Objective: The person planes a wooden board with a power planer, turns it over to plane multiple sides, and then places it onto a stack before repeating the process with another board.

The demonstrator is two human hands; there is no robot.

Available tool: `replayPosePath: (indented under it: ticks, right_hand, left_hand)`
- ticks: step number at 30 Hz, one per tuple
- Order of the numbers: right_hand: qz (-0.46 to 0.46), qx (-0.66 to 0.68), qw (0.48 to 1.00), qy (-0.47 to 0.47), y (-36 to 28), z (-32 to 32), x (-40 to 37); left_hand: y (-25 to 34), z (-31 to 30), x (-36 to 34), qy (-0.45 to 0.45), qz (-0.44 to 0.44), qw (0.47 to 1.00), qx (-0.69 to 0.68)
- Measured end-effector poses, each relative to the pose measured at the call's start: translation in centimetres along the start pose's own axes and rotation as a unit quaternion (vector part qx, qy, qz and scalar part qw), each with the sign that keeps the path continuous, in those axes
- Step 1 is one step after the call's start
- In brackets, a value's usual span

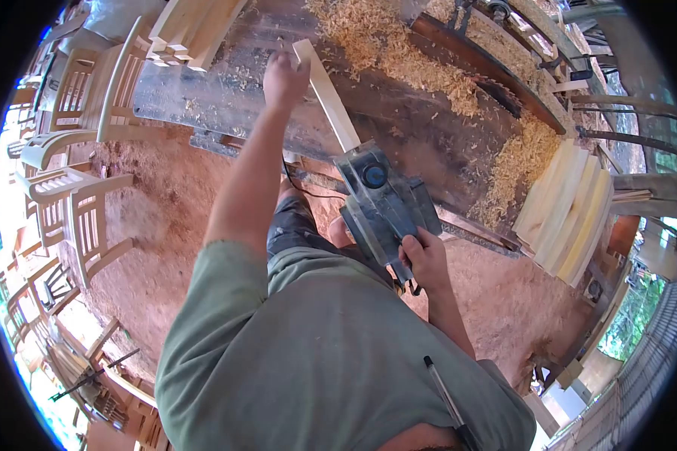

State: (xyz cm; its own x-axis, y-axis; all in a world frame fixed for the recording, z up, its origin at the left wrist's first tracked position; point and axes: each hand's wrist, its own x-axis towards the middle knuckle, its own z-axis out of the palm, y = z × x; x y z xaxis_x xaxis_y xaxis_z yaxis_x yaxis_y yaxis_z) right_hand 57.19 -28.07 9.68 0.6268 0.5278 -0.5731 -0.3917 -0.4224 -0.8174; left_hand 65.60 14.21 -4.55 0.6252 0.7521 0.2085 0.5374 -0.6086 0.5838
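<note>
My right hand (426,259) is closed round the rear handle of an electric planer (384,199), a dark, dusty tool with a blue round knob. The planer sits at the near edge of the workbench (421,146), over the near end of a pale wooden strip (328,98). That strip runs away from me across the bench top. Beside its far end is my left hand (286,81), back upward, the thumb side right at the strip's edge. Its fingers are mostly hidden by the hand itself. A thin cord (308,192) hangs near the planer.
Wood shavings (399,56) cover the far bench. A saw blade (500,94) stands up beside a rusty metal bar (496,64). Stacked boards lie at the right (568,210) and far left (195,30). Wooden chairs (83,218) stand left on the earthen floor (158,195).
</note>
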Motion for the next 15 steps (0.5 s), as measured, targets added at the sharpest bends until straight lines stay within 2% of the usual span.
replayPosePath:
  ticks: [1,2,4,5,7,11,15]
  right_hand:
    - [0.004,0.0,1.0,-0.003,-0.1,0.2,0.1]
    - [0.022,0.009,1.0,0.0,0.3,0.3,0.0]
    - [0.037,0.019,0.999,0.013,0.6,0.6,-0.5]
    - [0.049,0.03,0.998,0.028,0.7,0.8,-0.7]
    - [0.045,0.034,0.998,0.029,0.8,1.0,-0.6]
    - [0.031,0.022,0.999,0.016,0.3,1.6,0.7]
    - [0.025,0.025,0.999,0.023,-2.6,3.5,3.7]
  left_hand:
    - [-0.6,0.5,2.0,0.014,0.059,0.998,-0.023]
    - [-0.3,0.5,3.3,0.012,0.057,0.998,-0.023]
    - [1.2,-0.1,5.4,-0.156,0.071,0.985,0.018]
    - [1.6,-0.6,5.8,-0.158,0.07,0.985,0.017]
    - [2.3,-1.1,6.4,-0.254,0.005,0.967,0.034]
    - [1.0,-0.5,7.6,-0.265,-0.03,0.963,0.047]
    - [1.4,-2.4,8.8,-0.333,-0.038,0.942,0.007]
